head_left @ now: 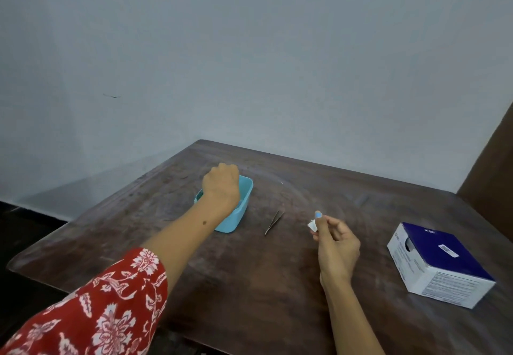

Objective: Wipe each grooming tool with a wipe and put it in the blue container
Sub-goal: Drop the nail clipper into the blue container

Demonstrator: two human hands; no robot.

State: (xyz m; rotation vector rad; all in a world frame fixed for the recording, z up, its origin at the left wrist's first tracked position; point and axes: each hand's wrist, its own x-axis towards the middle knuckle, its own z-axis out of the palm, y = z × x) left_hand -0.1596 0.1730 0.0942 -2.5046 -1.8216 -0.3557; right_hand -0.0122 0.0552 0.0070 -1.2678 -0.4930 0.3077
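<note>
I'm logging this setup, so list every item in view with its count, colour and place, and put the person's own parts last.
table: one, dark brown wood, fills the lower frame against the wall.
blue container: one, light blue, open-topped, on the table left of centre, partly hidden by the left hand.
tweezers: one pair, metallic, lying flat on the table between the container and the right hand.
wipe: one, white, small folded piece pinched at the right fingertips.
box: one, white with a dark blue top, on the table at far right.
wall: pale grey-blue, behind the table.
sleeve: one, red with white floral print, left arm.
left hand: over the container, fingers curled; contents of its grip hidden.
right hand: above the table, holds the wipe.
</note>
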